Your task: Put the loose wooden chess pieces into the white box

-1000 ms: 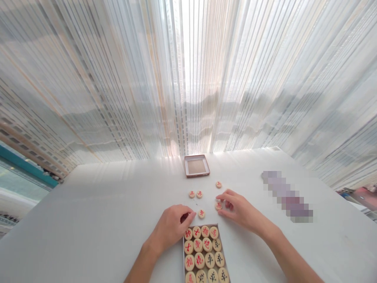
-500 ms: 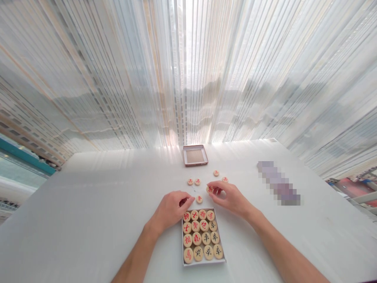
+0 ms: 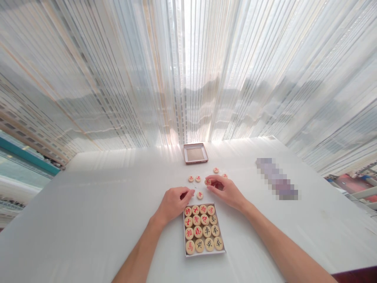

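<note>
The right hand has thumb and fingertips closed on the rim of a red-marked piece, on or just above the tabletop. The left hand rests by the far left corner of the box, its thumb and fingers close together; I cannot tell whether anything is between them.

Things look partway along: sixteen discs sit in the box in four rows of four, while six pieces, counting the pinched one, are outside it. The top layer shows no free slot; any layer beneath is hidden.

Just beyond the box lies a loose piece, near the left fingertips. Farther out sit a side-by-side pair, a single disc and another disc, which the right hand partly covers.

Beyond them rests a shallow brown-edged tray, near the curtain. A pixelated object lies well to the right.
</note>
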Demonstrator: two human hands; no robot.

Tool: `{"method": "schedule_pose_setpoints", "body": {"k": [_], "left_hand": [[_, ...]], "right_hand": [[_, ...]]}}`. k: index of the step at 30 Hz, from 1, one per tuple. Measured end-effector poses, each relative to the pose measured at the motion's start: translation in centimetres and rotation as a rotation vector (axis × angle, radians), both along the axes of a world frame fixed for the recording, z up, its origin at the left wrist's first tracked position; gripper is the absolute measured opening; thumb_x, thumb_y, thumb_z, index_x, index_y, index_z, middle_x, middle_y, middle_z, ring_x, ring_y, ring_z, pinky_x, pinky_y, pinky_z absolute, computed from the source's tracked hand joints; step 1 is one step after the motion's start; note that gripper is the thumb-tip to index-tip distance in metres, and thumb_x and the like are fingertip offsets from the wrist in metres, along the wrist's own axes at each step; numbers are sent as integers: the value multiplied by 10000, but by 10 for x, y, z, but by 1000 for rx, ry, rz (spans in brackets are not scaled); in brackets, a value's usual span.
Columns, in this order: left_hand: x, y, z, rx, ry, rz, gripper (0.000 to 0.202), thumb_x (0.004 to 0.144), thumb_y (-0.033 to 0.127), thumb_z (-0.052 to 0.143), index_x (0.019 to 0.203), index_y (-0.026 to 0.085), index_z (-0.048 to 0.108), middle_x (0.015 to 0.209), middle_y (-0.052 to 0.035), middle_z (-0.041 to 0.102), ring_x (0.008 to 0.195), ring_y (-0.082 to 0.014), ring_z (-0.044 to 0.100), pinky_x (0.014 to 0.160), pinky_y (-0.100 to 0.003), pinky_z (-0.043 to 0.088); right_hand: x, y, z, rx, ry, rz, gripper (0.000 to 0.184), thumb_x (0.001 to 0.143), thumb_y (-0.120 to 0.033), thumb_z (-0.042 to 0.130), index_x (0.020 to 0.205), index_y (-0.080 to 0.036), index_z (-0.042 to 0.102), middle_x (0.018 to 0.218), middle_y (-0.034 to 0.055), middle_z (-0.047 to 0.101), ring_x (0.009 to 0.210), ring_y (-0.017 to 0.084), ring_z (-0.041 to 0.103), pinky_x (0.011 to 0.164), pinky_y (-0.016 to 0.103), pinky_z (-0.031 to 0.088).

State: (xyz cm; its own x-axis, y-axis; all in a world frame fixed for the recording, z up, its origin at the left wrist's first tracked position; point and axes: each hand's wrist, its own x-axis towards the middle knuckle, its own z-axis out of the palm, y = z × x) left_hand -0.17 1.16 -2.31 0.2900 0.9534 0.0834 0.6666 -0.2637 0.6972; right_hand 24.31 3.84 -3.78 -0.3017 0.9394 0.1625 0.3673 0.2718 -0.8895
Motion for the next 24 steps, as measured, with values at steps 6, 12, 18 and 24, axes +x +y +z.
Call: {"method": "schedule_pose_setpoints", "body": {"k": [6,12,18,24], "left_hand": [[0,7,-9,68,-161,61,349,956,439,481,849,194,705,750,-4,687,638,-135,565,634,-241,451],[-1,26,-19,212,-153,124,318,885,364,607,1166,219,630,1089,-58,665,839,-175,616,782,-308,524],[-3,43,-18,193,20,30,358,850,341,653,1199,263,629,1121,-33,669,784,-170,627,800,-348,540],[-5,41,-21,218,-14,24,227,876,334,627,1092,281,672,1066,-6,689,800,-163,636,795,-315,545]], "right_hand": [[0,1,-2,-34,58,-16,267,872,-344,637,1115,-236,655,942,36,684,844,182,658,799,325,544],[1,3,-3,-35,83,-6,277,873,-342,639,1125,-230,654,931,28,675,818,165,659,793,312,544],[1,4,-5,-30,77,-9,287,870,-343,641,1135,-232,655,941,34,673,816,169,662,795,321,549],[1,4,-4,-55,84,-2,270,877,-345,638,1126,-239,648,959,35,658,831,172,661,817,330,551]]}}
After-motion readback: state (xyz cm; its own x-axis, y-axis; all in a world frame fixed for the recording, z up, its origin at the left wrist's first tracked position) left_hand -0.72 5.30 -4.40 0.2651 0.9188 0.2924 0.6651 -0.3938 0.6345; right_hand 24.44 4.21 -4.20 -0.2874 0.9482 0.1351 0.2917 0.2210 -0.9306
